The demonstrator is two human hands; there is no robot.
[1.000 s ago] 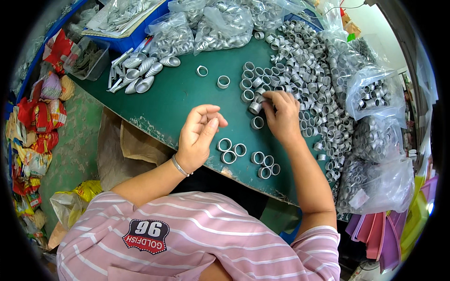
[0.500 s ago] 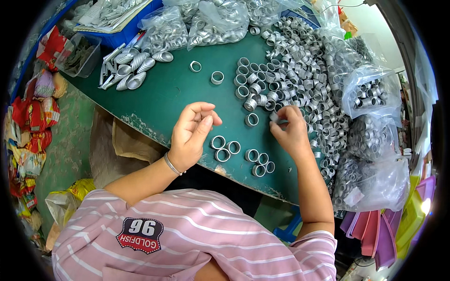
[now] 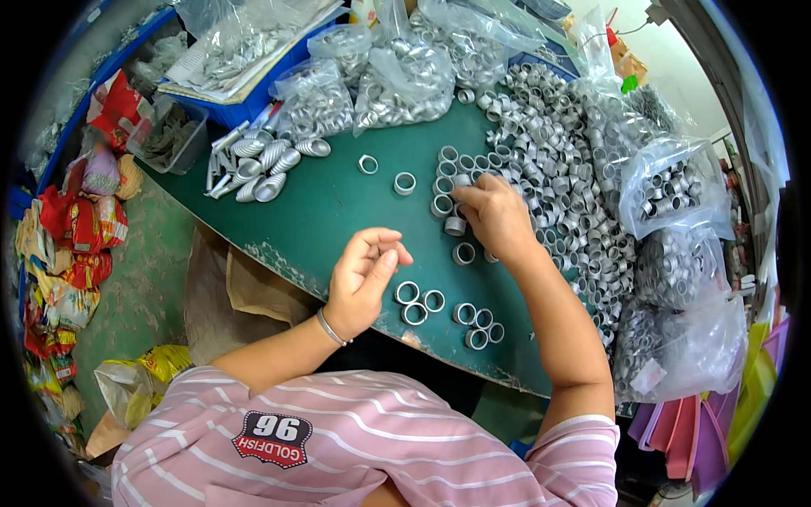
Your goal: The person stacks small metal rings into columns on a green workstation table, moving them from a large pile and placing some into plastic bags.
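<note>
My right hand (image 3: 497, 218) reaches over the near left edge of a large pile of grey metal rings (image 3: 574, 194), its thumb and fingertips closed together at a ring among those standing there. The fingers partly hide what they grip. Closer to me, my left hand (image 3: 365, 279) hovers above the table edge, loosely curled, with nothing visible in it. Just right of it lie three rings touching one another (image 3: 407, 292), and further right a second small cluster of rings (image 3: 476, 339). A single ring (image 3: 463, 253) lies below my right hand; another ring (image 3: 405, 183) lies farther back.
The green table (image 3: 291, 215) has a worn, curved front edge. Spiral-grooved metal pieces (image 3: 270, 188) lie at its back left beside a clear plastic tub (image 3: 173, 139). Bags of metal parts (image 3: 405, 84) line the back, and more bags (image 3: 676, 338) stand at the right. A six-sided ring (image 3: 367, 165) lies alone.
My right hand has moved left and away from me to the rings at the pile's edge. My left hand stays nearly in place, its thumb nearer the fingers. The whole view has shifted slightly.
</note>
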